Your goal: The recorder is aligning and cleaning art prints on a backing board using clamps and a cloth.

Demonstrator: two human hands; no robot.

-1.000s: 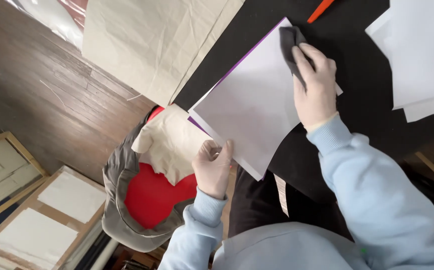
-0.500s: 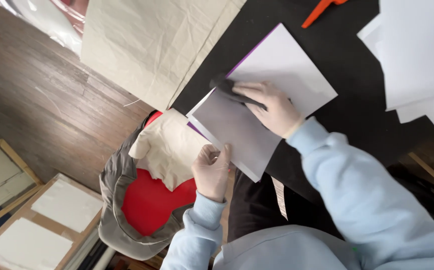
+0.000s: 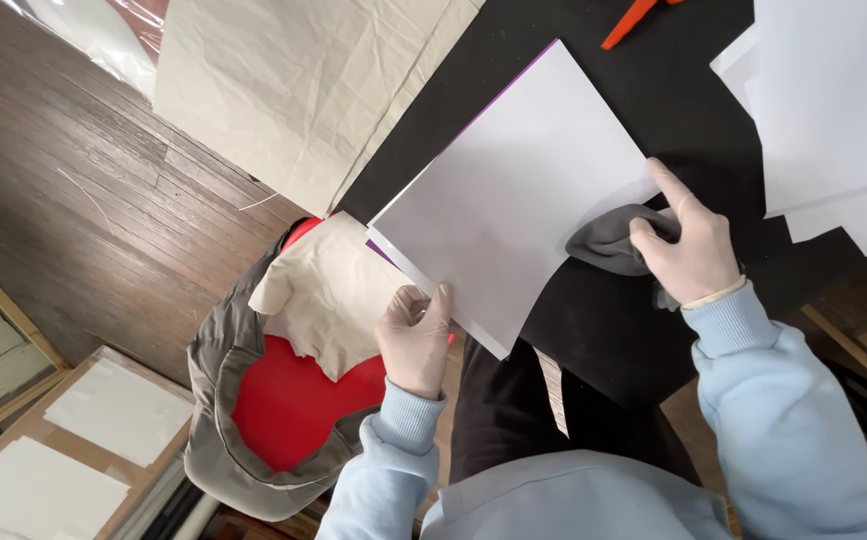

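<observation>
Black bench (image 3: pixel 653 80) carries a white sheet (image 3: pixel 513 190) overhanging its near edge. Left hand (image 3: pixel 415 340) pinches the sheet's corner; right hand (image 3: pixel 688 245), its grip clenched on a grey cloth (image 3: pixel 608 240), presses the sheet's right edge.

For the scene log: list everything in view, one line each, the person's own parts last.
white sheet: 1, white with a purple edge under it, on the black surface
black surface: 1, black, under the sheet
grey cloth: 1, grey, at the sheet's right edge
white papers: several, white, upper right
orange tool: 1, orange, top edge, partly cut off
beige fabric: 1, beige, top centre
cream cloth: 1, cream, below the sheet's corner
red seat: 1, red with grey rim, lower left
framed panels: 2, white, floor, lower left
left hand: gloved, grip on the sheet's lower edge
right hand: gloved, grip on the grey cloth
</observation>
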